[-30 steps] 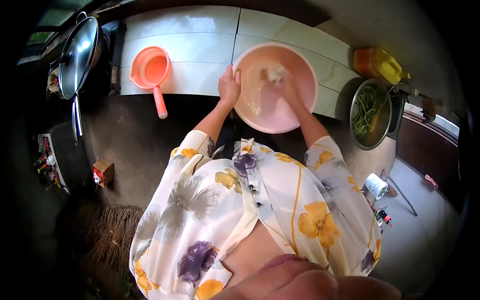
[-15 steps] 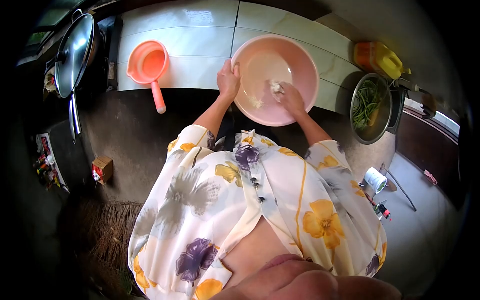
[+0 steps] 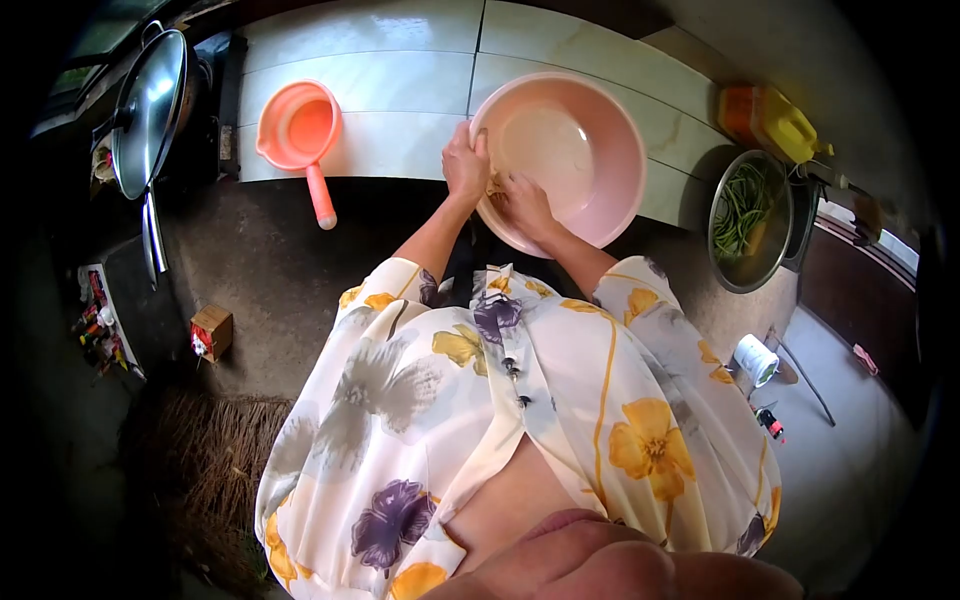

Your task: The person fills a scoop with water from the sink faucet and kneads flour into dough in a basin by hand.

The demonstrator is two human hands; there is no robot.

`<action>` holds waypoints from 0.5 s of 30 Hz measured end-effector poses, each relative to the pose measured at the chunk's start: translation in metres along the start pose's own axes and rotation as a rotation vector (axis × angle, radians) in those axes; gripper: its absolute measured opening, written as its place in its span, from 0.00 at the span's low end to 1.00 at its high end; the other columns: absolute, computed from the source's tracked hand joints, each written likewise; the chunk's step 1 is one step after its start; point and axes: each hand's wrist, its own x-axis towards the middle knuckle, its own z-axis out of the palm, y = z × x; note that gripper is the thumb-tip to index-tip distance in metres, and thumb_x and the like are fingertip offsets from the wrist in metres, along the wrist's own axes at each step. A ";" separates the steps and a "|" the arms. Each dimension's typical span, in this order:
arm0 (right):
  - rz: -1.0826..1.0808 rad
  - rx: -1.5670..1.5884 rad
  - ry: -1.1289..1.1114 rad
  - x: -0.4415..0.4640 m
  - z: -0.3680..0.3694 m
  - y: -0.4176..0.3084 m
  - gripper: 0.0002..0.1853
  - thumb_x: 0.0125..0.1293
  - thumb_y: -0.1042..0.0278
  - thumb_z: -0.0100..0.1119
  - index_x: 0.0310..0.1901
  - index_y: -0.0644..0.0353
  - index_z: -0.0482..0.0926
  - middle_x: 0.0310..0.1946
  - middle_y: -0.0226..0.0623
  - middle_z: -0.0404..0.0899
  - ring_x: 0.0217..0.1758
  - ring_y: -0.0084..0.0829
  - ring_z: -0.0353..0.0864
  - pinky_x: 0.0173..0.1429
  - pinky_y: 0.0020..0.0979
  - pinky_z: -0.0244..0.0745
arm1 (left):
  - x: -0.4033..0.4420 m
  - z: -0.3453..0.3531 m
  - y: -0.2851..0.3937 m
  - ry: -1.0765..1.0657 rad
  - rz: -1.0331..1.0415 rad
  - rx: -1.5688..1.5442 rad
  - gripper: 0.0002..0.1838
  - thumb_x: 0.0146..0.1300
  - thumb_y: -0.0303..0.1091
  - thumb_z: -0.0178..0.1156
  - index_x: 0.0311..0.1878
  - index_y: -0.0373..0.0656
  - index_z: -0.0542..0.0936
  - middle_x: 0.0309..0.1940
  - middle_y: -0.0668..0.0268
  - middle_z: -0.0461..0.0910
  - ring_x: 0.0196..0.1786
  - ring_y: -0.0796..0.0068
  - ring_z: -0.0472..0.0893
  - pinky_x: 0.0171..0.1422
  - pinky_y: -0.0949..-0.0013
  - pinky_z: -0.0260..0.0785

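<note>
A pink basin (image 3: 612,190) stands on the tiled counter, tilted a little towards me. My left hand (image 3: 465,165) grips its left rim, thumb at the inner side. Inside the basin, my right hand (image 3: 524,205) is down against the left wall, close to my left hand. Its fingers are curled, and a small pale yellowish bit shows beside the fingertips. What lies under those fingers is hidden. The basin's floor and right wall look wet and shiny.
An orange-pink dipper (image 3: 303,125) sits left on the counter (image 3: 400,80), its handle past the front edge. Right are a metal bowl (image 3: 718,255) of green beans (image 3: 742,212) and a yellow-capped oil jug (image 3: 775,120). A lidded wok (image 3: 150,110) stands far left.
My right hand has moved left across the basin to its left wall. The white lump seen at its fingers and the pale patch on the basin floor no longer show there.
</note>
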 end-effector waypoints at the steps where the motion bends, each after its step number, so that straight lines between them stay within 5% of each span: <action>1: 0.003 0.008 -0.004 0.001 0.003 -0.003 0.14 0.64 0.69 0.60 0.51 0.55 0.79 0.43 0.47 0.80 0.51 0.52 0.81 0.50 0.49 0.78 | -0.002 -0.001 -0.001 -0.003 -0.004 0.008 0.14 0.70 0.37 0.61 0.54 0.41 0.82 0.37 0.47 0.86 0.41 0.45 0.86 0.48 0.53 0.76; 10: 0.007 0.079 -0.016 0.029 0.003 0.032 0.17 0.65 0.70 0.60 0.56 0.52 0.80 0.45 0.48 0.83 0.46 0.51 0.85 0.49 0.46 0.80 | 0.003 -0.001 0.001 0.005 0.047 0.011 0.14 0.70 0.38 0.61 0.53 0.41 0.81 0.37 0.46 0.85 0.42 0.42 0.85 0.47 0.50 0.75; 12: 0.207 0.381 -0.280 0.037 -0.006 0.066 0.21 0.65 0.69 0.64 0.60 0.56 0.79 0.49 0.50 0.84 0.49 0.46 0.87 0.52 0.39 0.80 | 0.004 -0.002 -0.002 -0.031 0.034 0.061 0.14 0.70 0.39 0.61 0.53 0.41 0.81 0.37 0.45 0.85 0.43 0.41 0.84 0.47 0.49 0.75; 13: 0.209 0.381 -0.282 0.032 -0.003 0.085 0.21 0.65 0.69 0.64 0.60 0.56 0.79 0.49 0.50 0.84 0.49 0.46 0.87 0.52 0.39 0.80 | 0.002 -0.002 -0.005 -0.033 0.032 0.061 0.14 0.70 0.39 0.61 0.53 0.41 0.81 0.37 0.45 0.85 0.43 0.41 0.84 0.47 0.49 0.75; 15: 0.293 0.772 -0.164 0.023 0.004 0.119 0.25 0.63 0.63 0.72 0.59 0.64 0.78 0.47 0.46 0.85 0.48 0.29 0.84 0.52 0.33 0.79 | 0.003 0.002 -0.008 0.021 0.115 0.060 0.12 0.71 0.40 0.60 0.51 0.45 0.80 0.37 0.45 0.84 0.42 0.37 0.83 0.46 0.43 0.74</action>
